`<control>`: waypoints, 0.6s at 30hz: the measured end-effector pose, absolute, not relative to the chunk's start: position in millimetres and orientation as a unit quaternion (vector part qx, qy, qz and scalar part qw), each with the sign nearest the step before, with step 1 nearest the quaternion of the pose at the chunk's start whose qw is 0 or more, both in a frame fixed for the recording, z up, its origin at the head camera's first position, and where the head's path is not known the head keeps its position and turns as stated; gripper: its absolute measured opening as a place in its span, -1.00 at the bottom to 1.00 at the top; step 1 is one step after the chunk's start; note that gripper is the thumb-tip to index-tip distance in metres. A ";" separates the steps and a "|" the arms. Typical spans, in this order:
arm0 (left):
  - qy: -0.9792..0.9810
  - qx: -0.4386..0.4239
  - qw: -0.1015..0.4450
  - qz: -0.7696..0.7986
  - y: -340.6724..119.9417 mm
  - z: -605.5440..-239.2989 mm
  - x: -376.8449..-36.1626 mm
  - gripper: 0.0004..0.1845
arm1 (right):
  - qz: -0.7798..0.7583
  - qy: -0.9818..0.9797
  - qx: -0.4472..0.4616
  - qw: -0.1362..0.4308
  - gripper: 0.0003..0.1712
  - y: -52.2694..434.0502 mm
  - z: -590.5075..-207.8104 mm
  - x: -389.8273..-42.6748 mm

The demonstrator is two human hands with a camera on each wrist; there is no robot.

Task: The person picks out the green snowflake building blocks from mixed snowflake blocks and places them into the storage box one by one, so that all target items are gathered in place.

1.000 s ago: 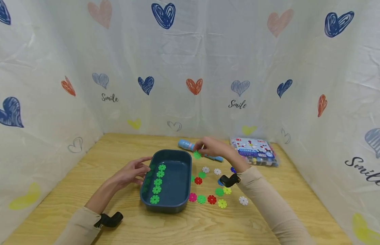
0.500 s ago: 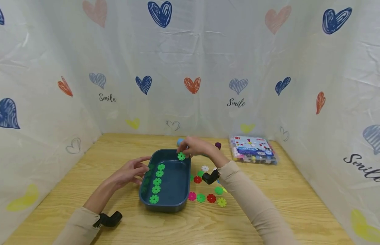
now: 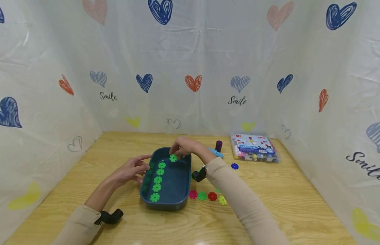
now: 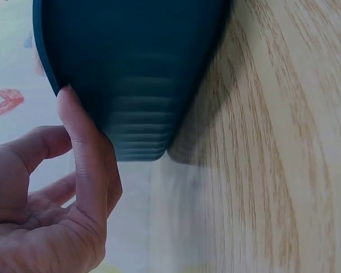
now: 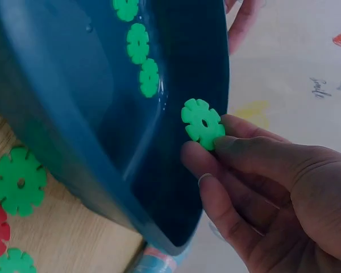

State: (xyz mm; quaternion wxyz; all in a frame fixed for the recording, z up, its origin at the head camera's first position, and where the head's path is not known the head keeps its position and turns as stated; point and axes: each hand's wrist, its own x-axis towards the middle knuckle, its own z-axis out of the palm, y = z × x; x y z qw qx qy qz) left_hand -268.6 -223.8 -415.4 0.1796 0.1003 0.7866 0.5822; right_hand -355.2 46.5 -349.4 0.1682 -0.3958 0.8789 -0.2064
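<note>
A deep dark-blue plastic tub (image 3: pixel 177 203) stands on the wooden table, with a row of several green notched discs (image 3: pixel 157 179) along its left inside. My left hand (image 3: pixel 131 171) is at the tub's left side, a fingertip touching the rim, as the left wrist view shows (image 4: pixel 82 187). Over the far end of the tub, my right hand (image 3: pixel 183 147) pinches another green notched disc (image 5: pixel 203 124) between thumb and fingers. That disc is held above the tub floor, tilted.
Right of the tub lie loose notched discs, among them a pink one (image 3: pixel 193 194), a red one (image 3: pixel 212 196) and a blue one (image 3: pixel 234 166). A clear box of beads (image 3: pixel 254 148) sits at the back right beside a dark purple cylinder (image 3: pixel 218 146). A heart-print curtain (image 3: pixel 208 115) surrounds the table.
My right hand has carried the green disc leftward from outside the tub, past its right rim, to above its far end. My left hand stays at the tub's left side.
</note>
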 end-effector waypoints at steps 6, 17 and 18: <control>0.784 0.103 0.183 0.584 -224.8 -414.8 -268.5 -0.32 | -0.201 0.889 -0.363 0.193 -0.72 33.9 -348.4 -352.4; 0.781 0.108 0.184 0.587 -225.5 -415.6 -268.0 -0.31 | -0.198 0.905 -0.312 0.212 -0.71 20.7 -356.2 -352.8; 0.782 0.108 0.183 0.586 -225.6 -415.7 -267.7 -0.31 | -0.197 0.906 -0.308 0.212 -0.71 20.1 -357.3 -352.8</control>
